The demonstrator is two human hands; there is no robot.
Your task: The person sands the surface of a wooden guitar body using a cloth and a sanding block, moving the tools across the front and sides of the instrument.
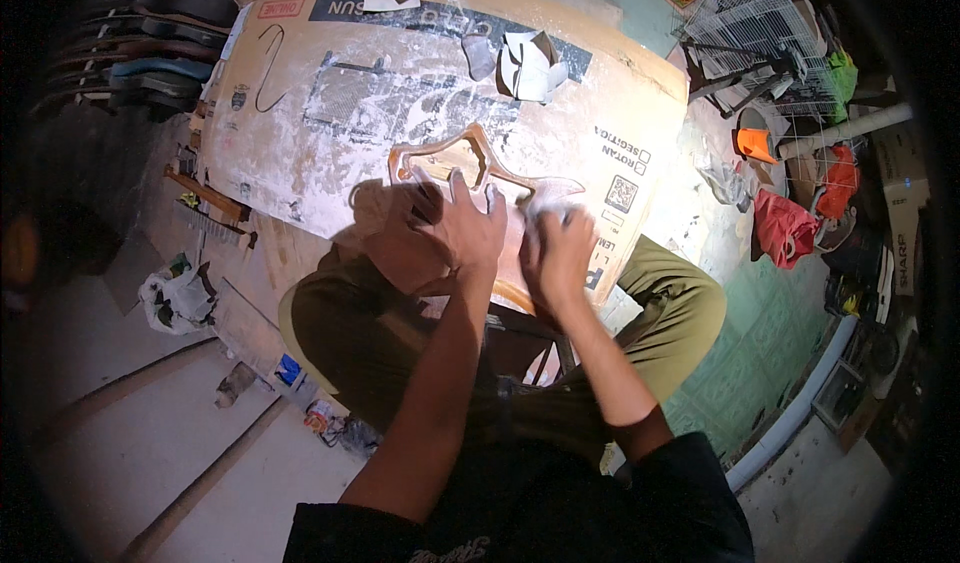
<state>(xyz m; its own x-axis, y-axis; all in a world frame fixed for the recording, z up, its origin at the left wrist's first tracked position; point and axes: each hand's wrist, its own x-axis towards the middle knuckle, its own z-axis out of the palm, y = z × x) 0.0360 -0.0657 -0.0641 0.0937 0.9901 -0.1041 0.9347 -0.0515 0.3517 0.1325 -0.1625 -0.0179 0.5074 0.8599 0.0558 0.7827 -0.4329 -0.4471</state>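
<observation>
person seated, knees in olive trousers (350, 333) under the near edge of the tabletop (300, 178), which was covered with a flattened cardboard sheet (420, 83) dusted white.

wooden cut-out frame (470, 158), thin and curvy with open windows in it, lay flat on the cardboard at the near middle of the tabletop, its near part hidden under both hands.

left hand (455, 228) lay spread on the frame, fingers splayed and flat, pressing down, gripping nothing. right hand (555, 253) sat just right of it, fingers curled over a small pale pad (548, 201), sandpaper or cloth, could not tell which, pressed against the right arm of the frame. the two hands were close together, nearly touching.

far on the cardboard: torn white paper scraps (530, 63) and one grey piece (478, 55), well apart from the frame. a thin wire hook (270, 68) lay at far left.

right of the tabletop, on the floor: wire cage (765, 48), orange cup (755, 145), red cloth (783, 228). left, near the floor: crumpled white bag (175, 298).
</observation>
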